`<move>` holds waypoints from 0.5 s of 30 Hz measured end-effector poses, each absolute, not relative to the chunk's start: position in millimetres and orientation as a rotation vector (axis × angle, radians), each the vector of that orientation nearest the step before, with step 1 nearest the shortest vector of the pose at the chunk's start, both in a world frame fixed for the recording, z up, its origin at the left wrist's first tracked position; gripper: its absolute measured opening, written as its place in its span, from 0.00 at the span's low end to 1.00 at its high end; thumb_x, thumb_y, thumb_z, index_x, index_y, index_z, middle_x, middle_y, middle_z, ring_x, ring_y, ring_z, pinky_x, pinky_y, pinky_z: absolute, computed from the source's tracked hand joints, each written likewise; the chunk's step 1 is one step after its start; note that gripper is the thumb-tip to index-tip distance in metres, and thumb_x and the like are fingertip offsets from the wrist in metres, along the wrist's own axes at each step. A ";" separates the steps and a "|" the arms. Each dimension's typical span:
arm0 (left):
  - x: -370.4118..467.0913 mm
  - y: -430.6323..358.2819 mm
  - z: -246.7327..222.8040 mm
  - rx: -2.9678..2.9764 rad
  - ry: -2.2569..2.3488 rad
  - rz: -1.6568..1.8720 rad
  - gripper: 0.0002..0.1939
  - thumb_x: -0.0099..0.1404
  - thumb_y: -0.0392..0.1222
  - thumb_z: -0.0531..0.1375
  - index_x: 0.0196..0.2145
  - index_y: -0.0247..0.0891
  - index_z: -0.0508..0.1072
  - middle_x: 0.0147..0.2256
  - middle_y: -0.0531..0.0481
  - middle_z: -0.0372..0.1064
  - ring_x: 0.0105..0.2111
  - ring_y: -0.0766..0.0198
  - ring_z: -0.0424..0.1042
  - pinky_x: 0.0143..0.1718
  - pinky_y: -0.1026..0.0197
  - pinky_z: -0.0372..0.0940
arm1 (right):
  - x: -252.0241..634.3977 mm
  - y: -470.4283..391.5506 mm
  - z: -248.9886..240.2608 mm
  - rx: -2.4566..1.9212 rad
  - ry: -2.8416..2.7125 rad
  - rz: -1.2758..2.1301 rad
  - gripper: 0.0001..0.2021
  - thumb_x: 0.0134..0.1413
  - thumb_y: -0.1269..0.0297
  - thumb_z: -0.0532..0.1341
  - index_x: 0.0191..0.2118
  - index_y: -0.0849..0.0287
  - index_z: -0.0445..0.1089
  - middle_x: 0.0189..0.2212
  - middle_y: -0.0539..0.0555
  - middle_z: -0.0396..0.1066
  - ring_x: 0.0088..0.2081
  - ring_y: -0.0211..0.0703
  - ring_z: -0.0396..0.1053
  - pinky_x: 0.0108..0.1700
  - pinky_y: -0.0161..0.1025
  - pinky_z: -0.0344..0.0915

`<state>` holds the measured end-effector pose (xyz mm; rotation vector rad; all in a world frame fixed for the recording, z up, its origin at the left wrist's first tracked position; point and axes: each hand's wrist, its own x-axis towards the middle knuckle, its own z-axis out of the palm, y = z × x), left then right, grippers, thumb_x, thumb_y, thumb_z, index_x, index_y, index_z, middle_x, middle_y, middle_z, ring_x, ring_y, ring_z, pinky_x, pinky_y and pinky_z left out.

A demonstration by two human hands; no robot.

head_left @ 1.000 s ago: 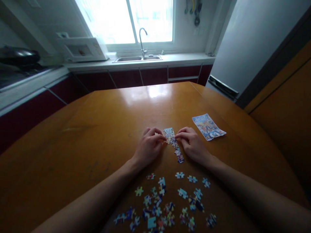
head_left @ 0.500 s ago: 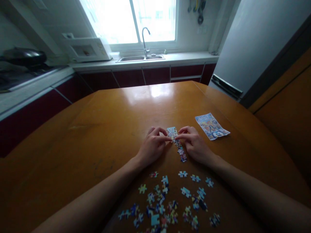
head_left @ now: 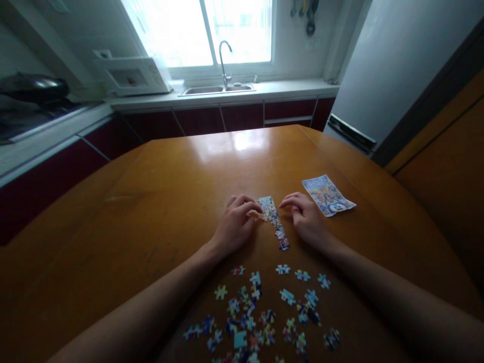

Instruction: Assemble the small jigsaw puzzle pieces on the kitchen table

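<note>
A narrow strip of joined puzzle pieces [head_left: 270,212] lies on the wooden table. My left hand [head_left: 239,219] rests at the strip's left edge, its fingers bent and close together; whether a piece is under the fingertips is too small to tell. To the right of the strip is my right hand [head_left: 305,217], fingers loosely curved with a gap between them and the strip, holding nothing. Many loose puzzle pieces [head_left: 240,340] are scattered nearer to me, between my forearms. A printed picture sheet [head_left: 328,195] lies beyond my right hand.
The table [head_left: 151,176] has a curved edge. Behind it stands a counter [head_left: 287,87] with a sink [head_left: 204,91], a faucet [head_left: 223,60] and a microwave [head_left: 132,78]. A pan [head_left: 36,88] sits on the stove at left; a fridge [head_left: 401,65] is at right.
My right hand has pulled back rightward from the strip, and its fingers have left the pieces. My left fingers have drawn back slightly to the left, showing more of the strip.
</note>
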<state>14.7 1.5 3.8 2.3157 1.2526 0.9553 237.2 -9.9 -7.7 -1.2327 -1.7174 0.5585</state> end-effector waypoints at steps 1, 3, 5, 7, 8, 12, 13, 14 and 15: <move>14.7 1.3 3.8 2.318 1.255 0.943 0.16 0.60 0.25 0.55 0.36 0.42 0.77 0.40 0.49 0.70 0.46 0.57 0.64 0.51 0.49 0.63 | 237.8 -9.2 -8.1 -1.238 -1.708 0.562 0.19 0.50 0.83 0.51 0.32 0.55 0.75 0.38 0.55 0.71 0.45 0.47 0.67 0.52 0.48 0.64; 14.5 0.7 3.7 2.332 1.253 0.911 0.16 0.61 0.25 0.55 0.36 0.42 0.77 0.41 0.49 0.70 0.46 0.57 0.64 0.51 0.49 0.63 | 238.5 -8.9 -8.8 -1.233 -1.727 0.571 0.19 0.51 0.82 0.51 0.32 0.55 0.75 0.38 0.55 0.71 0.46 0.47 0.67 0.53 0.49 0.64; 14.4 0.3 3.3 2.351 1.243 0.884 0.15 0.62 0.26 0.56 0.37 0.43 0.77 0.41 0.49 0.70 0.47 0.56 0.64 0.51 0.49 0.63 | 238.3 -9.9 -9.3 -1.219 -1.780 0.579 0.19 0.53 0.81 0.52 0.33 0.54 0.77 0.40 0.55 0.70 0.47 0.47 0.66 0.54 0.49 0.64; 14.3 0.4 2.6 2.370 1.234 0.872 0.12 0.65 0.29 0.57 0.38 0.43 0.77 0.42 0.49 0.71 0.47 0.56 0.64 0.52 0.48 0.63 | 237.4 -11.5 -9.5 -1.206 -1.841 0.581 0.19 0.55 0.81 0.53 0.34 0.52 0.78 0.42 0.55 0.69 0.49 0.48 0.65 0.54 0.50 0.64; 14.4 0.7 2.2 2.377 1.234 0.873 0.10 0.66 0.31 0.58 0.39 0.43 0.77 0.43 0.49 0.71 0.47 0.55 0.64 0.52 0.48 0.63 | 236.8 -12.4 -9.4 -1.199 -1.877 0.577 0.19 0.55 0.80 0.53 0.35 0.51 0.79 0.43 0.55 0.69 0.50 0.48 0.65 0.54 0.51 0.64; 15.1 2.9 0.1 2.377 1.279 0.901 0.08 0.68 0.35 0.58 0.44 0.42 0.74 0.45 0.48 0.72 0.48 0.55 0.64 0.53 0.47 0.63 | 235.3 -14.4 -7.2 -1.170 -1.991 0.560 0.16 0.58 0.76 0.57 0.37 0.50 0.80 0.44 0.55 0.70 0.51 0.49 0.63 0.55 0.52 0.63; 15.3 3.4 -0.5 2.379 1.290 0.905 0.09 0.68 0.35 0.57 0.45 0.41 0.73 0.46 0.48 0.72 0.49 0.55 0.63 0.54 0.47 0.62 | 235.4 -14.2 -6.5 -1.168 -1.965 0.566 0.15 0.59 0.75 0.57 0.36 0.50 0.80 0.44 0.55 0.70 0.50 0.48 0.64 0.55 0.51 0.63; 15.4 3.8 -1.0 2.384 1.299 0.906 0.10 0.68 0.34 0.57 0.46 0.41 0.73 0.48 0.48 0.71 0.50 0.55 0.63 0.56 0.47 0.62 | 235.8 -13.7 -6.0 -1.170 -1.912 0.574 0.15 0.59 0.75 0.56 0.36 0.51 0.79 0.43 0.55 0.70 0.49 0.48 0.65 0.54 0.50 0.63; 15.5 4.2 -1.5 2.392 1.303 0.902 0.12 0.68 0.33 0.57 0.47 0.42 0.72 0.50 0.48 0.71 0.51 0.55 0.63 0.57 0.47 0.61 | 236.3 -13.0 -5.7 -1.175 -1.846 0.582 0.16 0.59 0.76 0.55 0.35 0.52 0.79 0.42 0.55 0.70 0.48 0.47 0.66 0.54 0.49 0.64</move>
